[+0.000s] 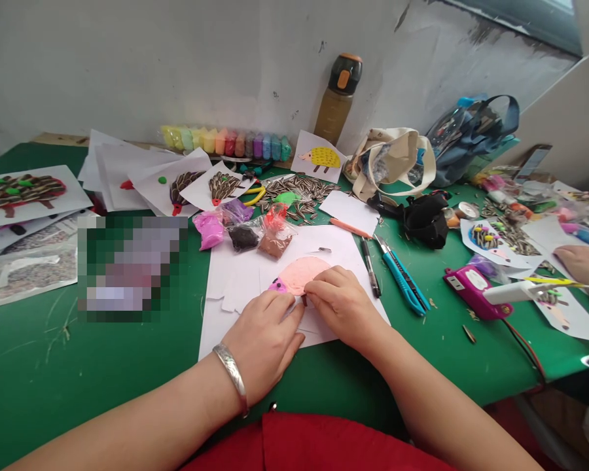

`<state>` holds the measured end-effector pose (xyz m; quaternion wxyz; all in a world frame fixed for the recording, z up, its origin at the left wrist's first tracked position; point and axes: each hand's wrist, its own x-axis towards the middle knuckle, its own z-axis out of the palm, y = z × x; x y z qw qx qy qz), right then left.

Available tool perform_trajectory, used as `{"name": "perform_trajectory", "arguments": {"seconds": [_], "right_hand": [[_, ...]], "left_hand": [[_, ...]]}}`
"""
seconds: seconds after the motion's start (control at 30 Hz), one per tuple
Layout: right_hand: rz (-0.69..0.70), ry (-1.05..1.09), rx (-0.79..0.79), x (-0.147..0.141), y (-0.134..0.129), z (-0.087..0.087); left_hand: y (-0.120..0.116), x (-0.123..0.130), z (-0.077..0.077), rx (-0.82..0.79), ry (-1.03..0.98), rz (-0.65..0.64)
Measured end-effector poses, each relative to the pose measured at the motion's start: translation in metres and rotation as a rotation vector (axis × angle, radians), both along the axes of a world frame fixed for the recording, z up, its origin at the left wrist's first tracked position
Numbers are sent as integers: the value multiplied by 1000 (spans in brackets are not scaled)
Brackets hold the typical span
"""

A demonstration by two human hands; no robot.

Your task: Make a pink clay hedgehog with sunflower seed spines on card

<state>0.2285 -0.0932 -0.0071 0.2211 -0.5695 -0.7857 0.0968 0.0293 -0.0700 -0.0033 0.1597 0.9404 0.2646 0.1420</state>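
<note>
Scuffed grey wall (127, 72), green tabletop (142, 366)

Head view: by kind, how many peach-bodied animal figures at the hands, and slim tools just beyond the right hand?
Peach-bodied animal figure: 1
Long turquoise utility knife: 1
Slim black pen: 1
Slim orange stick: 1
Total: 4

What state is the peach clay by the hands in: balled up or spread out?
Spread out: it forms a broad, rounded patch on the white paper, partly hidden by the right hand.

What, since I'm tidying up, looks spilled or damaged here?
Loose striped seeds are heaped on the green table, and one stray seed lies near the magenta power strip, so they may have spilled. The wall looks chipped at upper right.
</note>
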Motion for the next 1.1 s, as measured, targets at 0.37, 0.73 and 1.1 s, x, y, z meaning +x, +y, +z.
{"name": "perform_trajectory", "arguments": {"seconds": [0.37, 0.73, 1.1], "right_hand": [[-6, 10, -15, 2, -3, 1], [20, -3, -30, 1, -5, 3], [39, 7, -37, 2, -8, 4]], "left_hand": [[0, 0, -1, 1, 2, -4], [1, 0, 1, 4, -7, -8], [0, 0, 0, -3, 6, -5]]}}
